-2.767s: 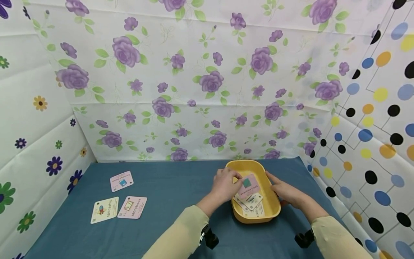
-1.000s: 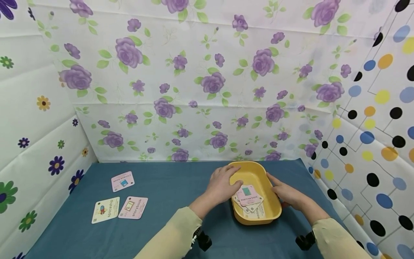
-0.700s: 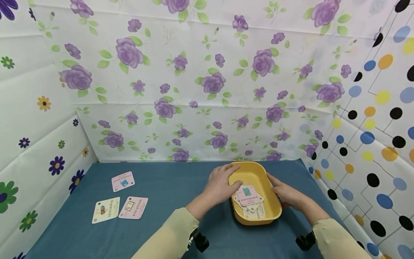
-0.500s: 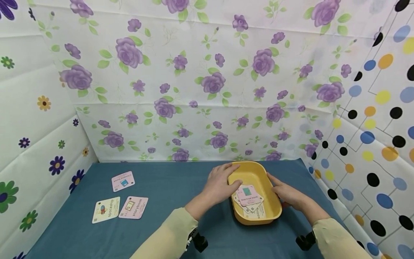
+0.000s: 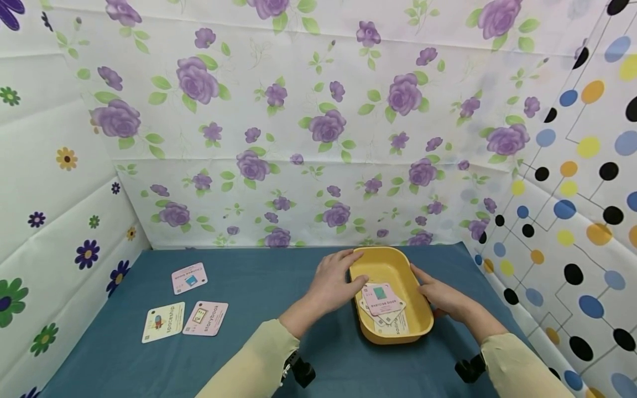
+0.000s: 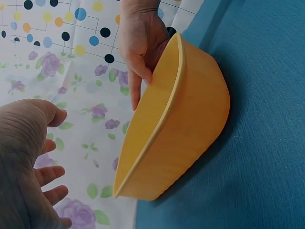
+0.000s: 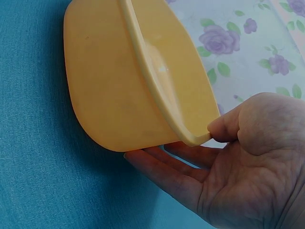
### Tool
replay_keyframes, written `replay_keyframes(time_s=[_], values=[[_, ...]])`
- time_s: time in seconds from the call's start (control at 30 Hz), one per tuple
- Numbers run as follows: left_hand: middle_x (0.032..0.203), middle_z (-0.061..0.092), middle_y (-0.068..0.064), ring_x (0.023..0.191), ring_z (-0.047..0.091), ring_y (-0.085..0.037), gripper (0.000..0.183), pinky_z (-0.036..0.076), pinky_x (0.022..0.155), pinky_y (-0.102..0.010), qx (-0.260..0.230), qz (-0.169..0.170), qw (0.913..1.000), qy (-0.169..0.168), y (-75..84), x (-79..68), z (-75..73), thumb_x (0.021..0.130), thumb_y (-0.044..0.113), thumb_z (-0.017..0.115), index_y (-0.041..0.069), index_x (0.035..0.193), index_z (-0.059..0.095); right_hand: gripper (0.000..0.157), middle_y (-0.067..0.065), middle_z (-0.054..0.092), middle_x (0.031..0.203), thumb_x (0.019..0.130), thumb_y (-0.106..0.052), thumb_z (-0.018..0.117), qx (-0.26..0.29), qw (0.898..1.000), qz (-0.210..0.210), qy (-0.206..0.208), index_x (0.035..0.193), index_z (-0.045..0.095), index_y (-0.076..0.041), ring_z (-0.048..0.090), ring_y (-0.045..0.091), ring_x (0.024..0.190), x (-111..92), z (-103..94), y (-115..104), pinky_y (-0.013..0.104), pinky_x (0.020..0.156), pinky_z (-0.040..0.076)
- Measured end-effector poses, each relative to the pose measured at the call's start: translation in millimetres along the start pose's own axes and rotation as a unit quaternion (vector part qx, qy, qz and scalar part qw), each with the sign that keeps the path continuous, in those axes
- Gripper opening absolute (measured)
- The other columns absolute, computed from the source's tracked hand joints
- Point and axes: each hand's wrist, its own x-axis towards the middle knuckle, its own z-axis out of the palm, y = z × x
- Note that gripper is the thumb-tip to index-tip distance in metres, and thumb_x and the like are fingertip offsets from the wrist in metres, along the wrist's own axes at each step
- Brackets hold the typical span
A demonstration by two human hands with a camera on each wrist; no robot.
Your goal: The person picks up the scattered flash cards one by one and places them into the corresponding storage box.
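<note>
"Yellow tub (image 5: 398,271), by the desk's (image 5: 259,309) far edge and nearer the right side than the left. Who has hold of it?"

"Just the right hand (image 5: 443,294). Its thumb sits at the rim, other fingers against the outside of the wall."

"And the left hand (image 5: 332,283)?"

"Spread wide, holding nothing. It's just beside the tub's left rim; the left wrist view shows a gap between them."

"What's in the tub?"

"Cards, overlapping at its near end. The pink exercise book card (image 5: 382,300) lies on top, and a white card (image 5: 395,326) sticks out towards the tub's near rim, its word partly covered. I can't count the ones between."

"Any more cards on the desk?"

"Three, over towards the left edge. The cream spaceship card (image 5: 163,322) is nearest that edge, with the pink storybook card (image 5: 205,319) close on its right. Another pink card (image 5: 189,278) lies beyond those two, nearer the far left corner, blue picture, lettering upside down."

"And behind the desk?"

"A white sheet (image 5: 283,124) printed with purple roses, along the far edge."
</note>
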Motion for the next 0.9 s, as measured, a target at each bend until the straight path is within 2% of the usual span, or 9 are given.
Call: replay_keyframes(time_s=[0.43, 0.9], values=[[0.159, 0.041, -0.004, 0.147, 0.033, -0.034, 0.059, 0.023, 0.117, -0.061, -0.010, -0.004, 0.9999, 0.003, -2.7, -5.5, -5.3, 0.102, 0.048, 0.060, 0.028, 0.155, 0.046, 0.075, 0.029, 0.004, 0.166, 0.107, -0.014, 0.041, -0.004, 1.000, -0.001, 0.000, 0.166, -0.002, -0.031, 0.061, 0.035, 0.113, 0.8, -0.4, 0.2, 0.053, 0.072, 0.058], [0.159, 0.041, -0.006, 0.147, 0.033, -0.037, 0.058, 0.022, 0.116, -0.064, -0.018, -0.005, 0.9998, 0.009, -12.5, -13.5, -13.5, 0.101, 0.042, 0.063, 0.026, 0.155, 0.048, 0.075, 0.029, 0.005, 0.166, 0.107, -0.014, 0.041, -0.003, 1.000, 0.002, 0.002, 0.166, -0.001, -0.031, 0.061, 0.034, 0.113, 0.6, 0.4, 0.2, 0.052, 0.073, 0.058]])
